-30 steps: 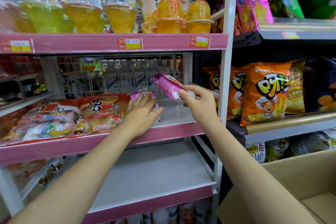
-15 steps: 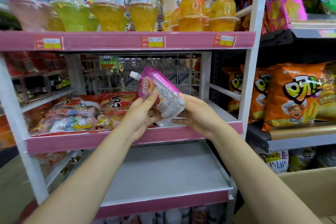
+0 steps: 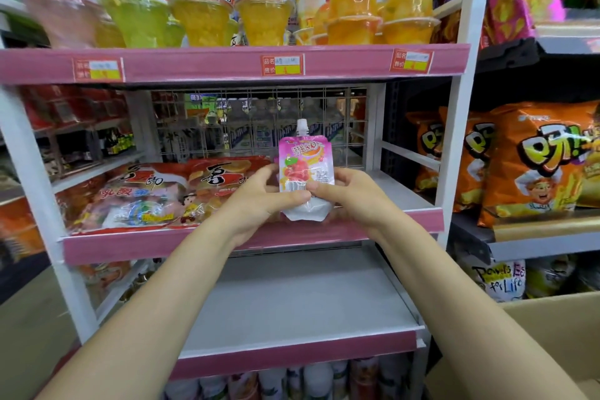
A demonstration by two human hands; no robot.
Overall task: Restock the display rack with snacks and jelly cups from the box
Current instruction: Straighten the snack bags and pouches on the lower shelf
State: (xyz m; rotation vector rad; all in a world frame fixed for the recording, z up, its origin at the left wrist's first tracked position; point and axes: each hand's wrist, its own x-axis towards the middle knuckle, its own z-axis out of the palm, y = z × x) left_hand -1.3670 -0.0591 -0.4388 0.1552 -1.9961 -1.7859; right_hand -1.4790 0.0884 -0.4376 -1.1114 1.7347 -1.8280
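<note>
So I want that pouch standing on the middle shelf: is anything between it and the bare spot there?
Nothing visible: the jelly pouch, held upright in both hands, has bare middle shelf right behind it; the snack bags lie off to the left.

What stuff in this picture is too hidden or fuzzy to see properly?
- Head view, pink spouted jelly pouch: its lower part is covered by the left hand and right hand.
- Head view, brown cardboard box: cut off by the right edge, so its contents are unseen.
- Head view, red price labels: writing too blurred to read.
- Head view, bottles behind the wire grid: blurred, with unreadable labels.
</note>
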